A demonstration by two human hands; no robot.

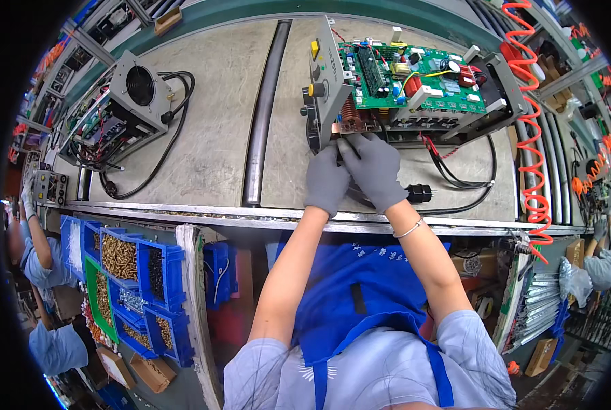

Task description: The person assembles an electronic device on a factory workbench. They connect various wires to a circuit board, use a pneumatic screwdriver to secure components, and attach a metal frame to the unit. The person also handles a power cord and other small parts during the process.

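Observation:
An open electrical power unit stands on the bench in front of me, its grey front panel [327, 89] with knobs facing left. A green circuit board [421, 76] lies across its top, and a copper-coloured coil [350, 113] shows beneath. Both my hands wear grey gloves and meet at the unit's lower front corner. My left hand [328, 179] is closed just below the panel. Beside it, my right hand [371, 171] has its fingers bent inward at the unit's underside. What the fingertips grip is hidden. A black plug [419, 193] lies right of my right wrist.
Another open unit [124, 102] with a looped black cable [182, 102] sits at the left. A red coiled hose [532, 137] hangs at the right. Blue bins [119, 257] of brass-coloured fittings stand below the bench edge. Other people work at far left and right.

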